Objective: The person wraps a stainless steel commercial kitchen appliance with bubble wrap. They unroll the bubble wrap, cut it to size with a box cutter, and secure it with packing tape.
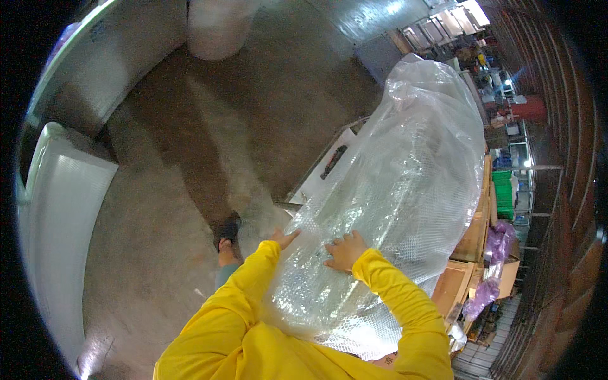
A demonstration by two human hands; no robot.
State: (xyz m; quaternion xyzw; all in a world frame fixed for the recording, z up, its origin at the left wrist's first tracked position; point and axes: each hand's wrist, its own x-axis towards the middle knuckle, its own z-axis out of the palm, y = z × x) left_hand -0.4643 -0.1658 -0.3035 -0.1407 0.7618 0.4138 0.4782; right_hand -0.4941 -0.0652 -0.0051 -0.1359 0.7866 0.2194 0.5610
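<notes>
A large sheet of clear bubble wrap (405,171) drapes over a long bulky object whose shape is mostly hidden. At the sheet's near left edge, my left hand (286,238) has its fingers closed on the bubble wrap. My right hand (346,251) lies on top of the sheet with its fingers spread, pressing on the plastic. Both of my arms wear yellow sleeves. From under the far left side of the wrap shows a pale board (326,158) bearing a small dark object (334,162).
Wooden crates (459,285) stand to the right, beside purple plastic wrap (500,240) and a green stack (503,194). At the left is a white wrapped block (69,183). A pale cylinder (221,28) stands at the back on the concrete floor (171,209).
</notes>
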